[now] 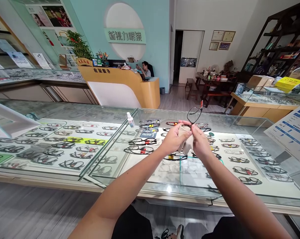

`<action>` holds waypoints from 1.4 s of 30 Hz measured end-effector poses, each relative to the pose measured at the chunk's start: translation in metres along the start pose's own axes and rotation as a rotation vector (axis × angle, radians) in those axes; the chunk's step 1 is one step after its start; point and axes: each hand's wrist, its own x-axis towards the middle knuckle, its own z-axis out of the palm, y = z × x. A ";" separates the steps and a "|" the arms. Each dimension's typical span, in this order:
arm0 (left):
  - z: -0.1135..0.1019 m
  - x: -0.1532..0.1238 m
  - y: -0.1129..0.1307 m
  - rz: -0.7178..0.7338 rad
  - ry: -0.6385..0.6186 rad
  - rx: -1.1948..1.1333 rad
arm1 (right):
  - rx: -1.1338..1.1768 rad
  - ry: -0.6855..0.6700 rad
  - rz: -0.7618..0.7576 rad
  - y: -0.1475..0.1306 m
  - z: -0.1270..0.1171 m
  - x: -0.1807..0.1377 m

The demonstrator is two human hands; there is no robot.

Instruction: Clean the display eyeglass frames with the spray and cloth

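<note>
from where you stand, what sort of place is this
Most likely an eyewear shop: many pairs of glasses lie in glass display cases, and the wall sign includes the Chinese word for glasses.

this is a shop that sells eyewear. long, clear glass display cases with white bottoms (162,179) run across the foreground, filled with rows of dark and clear eyeglass frames (245,171), many carrying small red or yellow tags. on the pale blue-green wall behind, a light green panel with dark chinese characters (126,36) reads "new vision glasses". below it stands a curved counter of honey-coloured wood and white (150,91), lettered in chinese for cashier service, with small square-coded cards in blue and green (99,62) on top and a person (146,70) seated behind. glossy printed photo posters (57,16) hang at the left.
</note>
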 end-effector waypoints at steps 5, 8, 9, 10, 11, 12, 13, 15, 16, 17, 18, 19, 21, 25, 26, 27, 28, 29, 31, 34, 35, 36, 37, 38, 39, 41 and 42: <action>0.003 -0.001 0.002 0.073 0.062 0.003 | -0.109 -0.023 -0.040 0.002 0.000 -0.004; 0.004 -0.001 0.004 0.110 0.130 0.037 | -0.124 -0.056 -0.076 0.001 0.000 -0.005; 0.004 -0.001 0.005 0.123 0.148 0.055 | -0.121 -0.063 -0.083 0.000 0.000 -0.005; 0.003 0.000 0.005 0.128 0.154 0.072 | -0.119 -0.065 -0.087 -0.001 -0.001 -0.005; 0.002 0.000 0.006 0.123 0.144 0.085 | -0.118 -0.063 -0.088 -0.002 -0.001 -0.004; 0.000 0.001 0.006 0.106 0.119 0.092 | -0.118 -0.059 -0.089 -0.003 -0.002 -0.004; -0.002 0.002 0.006 0.082 0.083 0.094 | -0.121 -0.053 -0.091 -0.005 -0.004 -0.003; -0.006 0.004 0.007 0.026 0.006 0.081 | -0.135 -0.031 -0.093 -0.007 -0.008 -0.001; -0.008 0.004 0.007 -0.001 -0.026 0.066 | -0.144 -0.019 -0.092 -0.008 -0.010 0.000; -0.010 0.005 0.007 -0.028 -0.054 0.046 | -0.153 -0.005 -0.091 -0.009 -0.012 0.001; -0.012 0.005 0.007 -0.055 -0.076 0.022 | -0.162 0.007 -0.087 -0.009 -0.014 0.002; -0.014 0.005 0.007 -0.081 -0.091 -0.003 | -0.169 0.018 -0.080 -0.010 -0.016 0.003; -0.016 0.005 0.006 -0.119 -0.115 -0.046 | -0.171 0.034 -0.062 -0.009 -0.018 0.003; -0.018 0.004 0.006 -0.129 -0.175 -0.047 | -0.136 0.061 -0.037 -0.008 -0.019 0.003; -0.017 0.004 0.006 -0.124 -0.177 -0.046 | -0.128 0.060 -0.033 -0.008 -0.018 0.003; -0.016 0.004 0.006 -0.114 -0.163 -0.051 | -0.128 0.053 -0.033 -0.007 -0.016 0.002; -0.014 0.004 0.006 -0.100 -0.138 -0.062 | -0.135 0.043 -0.039 -0.006 -0.014 0.002; -0.011 0.004 0.005 -0.078 -0.104 -0.077 | -0.147 0.030 -0.053 -0.004 -0.013 0.001; -0.005 0.004 0.004 -0.017 -0.031 -0.104 | -0.174 0.001 -0.094 -0.001 -0.009 -0.001; 0.002 0.004 0.002 0.048 0.048 -0.107 | -0.194 -0.030 -0.150 0.002 -0.005 -0.002; 0.003 0.003 0.001 0.057 0.067 -0.094 | -0.205 -0.039 -0.166 0.002 -0.005 -0.003; 0.004 0.003 0.001 0.059 0.083 -0.075 | -0.219 -0.046 -0.187 0.002 -0.005 -0.002; 0.004 0.003 0.000 0.058 0.092 -0.052 | -0.235 -0.048 -0.211 0.001 -0.005 -0.002; 0.003 0.003 0.000 0.057 0.097 -0.026 | -0.254 -0.046 -0.234 0.000 -0.006 -0.002; 0.002 0.003 -0.001 0.055 0.093 0.001 | -0.273 -0.038 -0.254 -0.002 -0.006 -0.002; -0.002 0.005 -0.001 0.054 0.059 0.058 | -0.302 -0.006 -0.274 -0.007 -0.009 -0.002; -0.004 0.006 -0.002 0.054 0.040 0.081 | -0.311 0.016 -0.274 -0.009 -0.010 -0.002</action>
